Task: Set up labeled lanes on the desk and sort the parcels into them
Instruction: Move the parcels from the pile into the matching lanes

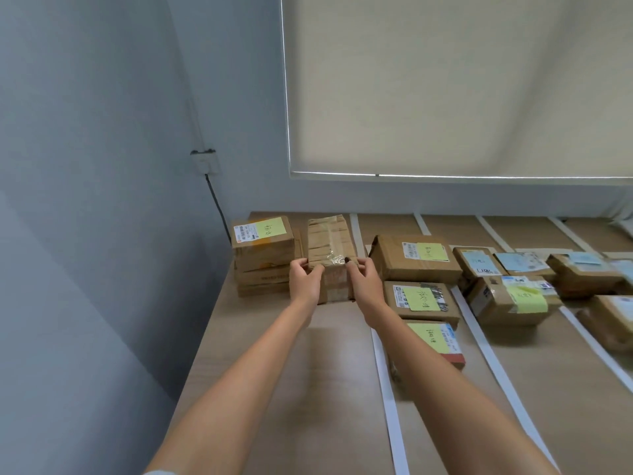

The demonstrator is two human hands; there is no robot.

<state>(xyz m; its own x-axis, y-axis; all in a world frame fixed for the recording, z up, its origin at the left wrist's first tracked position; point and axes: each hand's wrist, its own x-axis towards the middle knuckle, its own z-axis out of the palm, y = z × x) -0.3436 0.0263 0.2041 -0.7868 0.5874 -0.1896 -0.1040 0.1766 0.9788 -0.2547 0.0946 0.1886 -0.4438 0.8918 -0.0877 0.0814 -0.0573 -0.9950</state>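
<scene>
A tape-wrapped cardboard parcel [329,242] stands in the leftmost lane of the wooden desk [308,365]. My left hand [306,279] grips its near left corner and my right hand [363,276] grips its near right corner. To its left is a stack of boxes [262,255] with a yellow note on top. White tape strips [387,399] mark the lanes. In the lane to the right lie three parcels with yellow notes: a large one [416,258], a middle one [420,299] and a near one [436,341].
Further right, several more parcels with blue and yellow notes [513,296] fill other lanes. A grey wall [102,234] borders the desk's left edge, with a socket and cable [205,162]. A lowered roller blind [445,90] hangs behind the desk.
</scene>
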